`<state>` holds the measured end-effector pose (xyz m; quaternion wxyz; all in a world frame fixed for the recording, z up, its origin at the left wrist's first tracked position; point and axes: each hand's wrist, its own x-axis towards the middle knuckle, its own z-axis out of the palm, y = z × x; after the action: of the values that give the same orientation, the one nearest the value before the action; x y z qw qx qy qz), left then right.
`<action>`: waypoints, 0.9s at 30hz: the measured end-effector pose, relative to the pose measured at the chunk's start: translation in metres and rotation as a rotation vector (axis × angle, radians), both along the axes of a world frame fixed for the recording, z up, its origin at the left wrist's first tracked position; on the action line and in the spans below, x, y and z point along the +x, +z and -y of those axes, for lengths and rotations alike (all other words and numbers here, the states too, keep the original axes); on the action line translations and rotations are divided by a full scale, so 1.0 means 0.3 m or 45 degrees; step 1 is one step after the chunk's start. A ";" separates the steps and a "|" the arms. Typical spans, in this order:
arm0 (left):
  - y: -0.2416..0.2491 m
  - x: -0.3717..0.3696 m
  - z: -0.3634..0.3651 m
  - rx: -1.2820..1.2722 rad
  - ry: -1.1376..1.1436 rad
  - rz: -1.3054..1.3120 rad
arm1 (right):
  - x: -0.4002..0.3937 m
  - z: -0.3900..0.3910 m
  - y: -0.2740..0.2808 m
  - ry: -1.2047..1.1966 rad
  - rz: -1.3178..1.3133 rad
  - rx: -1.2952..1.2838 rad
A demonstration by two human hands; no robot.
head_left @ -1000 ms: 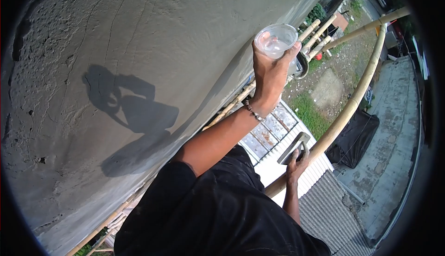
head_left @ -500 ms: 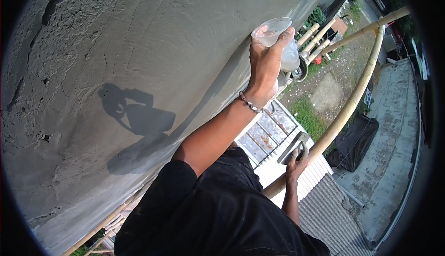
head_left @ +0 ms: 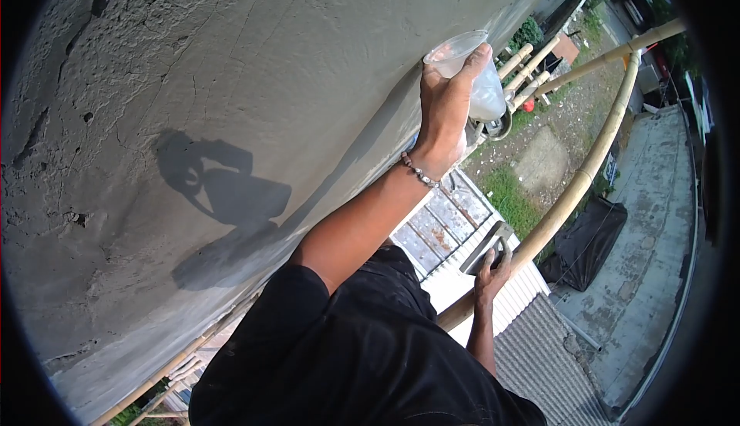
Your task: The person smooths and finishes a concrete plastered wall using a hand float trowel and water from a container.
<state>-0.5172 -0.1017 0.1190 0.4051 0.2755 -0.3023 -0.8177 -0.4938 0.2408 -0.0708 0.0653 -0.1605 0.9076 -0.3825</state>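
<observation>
A clear plastic cup (head_left: 486, 90) is gripped in my left hand (head_left: 445, 106), thumb on its near side and fingers around the far side. The cup is tilted, its mouth toward the grey plastered wall (head_left: 308, 56). A beaded bracelet (head_left: 416, 170) circles that wrist. Lower right, my right hand (head_left: 491, 278) is closed on the handle of a plastering trowel (head_left: 487, 245), whose flat blade extends to the left of the fingers. This hand is beside a thick bamboo pole (head_left: 566, 198), overlapping it in the view.
More bamboo poles (head_left: 532, 71) cross beyond the cup, by a dark round container (head_left: 501, 127). Below lie metal roofing sheets (head_left: 547, 356), a grassy yard (head_left: 512, 198) and a black tarp (head_left: 590, 241). Cracks and rough patches mark the wall's left part.
The cup and my left hand have shifted slightly right, with the cup tilting a little differently. My right hand keeps its hold on the trowel, almost unmoved.
</observation>
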 end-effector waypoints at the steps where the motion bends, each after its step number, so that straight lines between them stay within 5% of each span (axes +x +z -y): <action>1: 0.000 0.002 0.001 -0.030 -0.025 -0.022 | 0.001 0.000 0.002 -0.011 0.033 0.006; 10: -0.113 0.031 -0.025 -0.278 -0.185 -0.025 | -0.027 0.078 -0.018 -0.050 -0.144 -0.273; 12: -0.178 0.064 -0.077 -0.543 -0.149 0.130 | -0.075 0.104 -0.104 -0.328 0.546 -0.645; 14: -0.228 0.129 -0.098 -0.689 -0.201 0.214 | -0.133 0.219 -0.150 -0.272 0.845 -1.028; 18: -0.230 0.339 -0.137 -1.103 -0.245 0.492 | -0.234 0.532 -0.098 0.085 1.009 -1.328; 20: -0.224 0.454 -0.157 -1.133 -0.255 0.548 | -0.277 0.655 -0.047 0.258 1.005 -1.461; 24: -0.208 0.679 -0.191 -1.057 -0.391 0.646 | -0.319 0.821 0.171 0.450 0.444 -0.971; 27: -0.191 0.780 -0.214 -1.064 -0.453 0.799 | -0.298 0.878 0.308 0.482 0.335 -1.010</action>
<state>-0.2831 -0.0374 0.0616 0.2261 0.2666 -0.7492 -0.5626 -0.5833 -0.0224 0.0217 0.1824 -0.2862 0.6296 -0.6989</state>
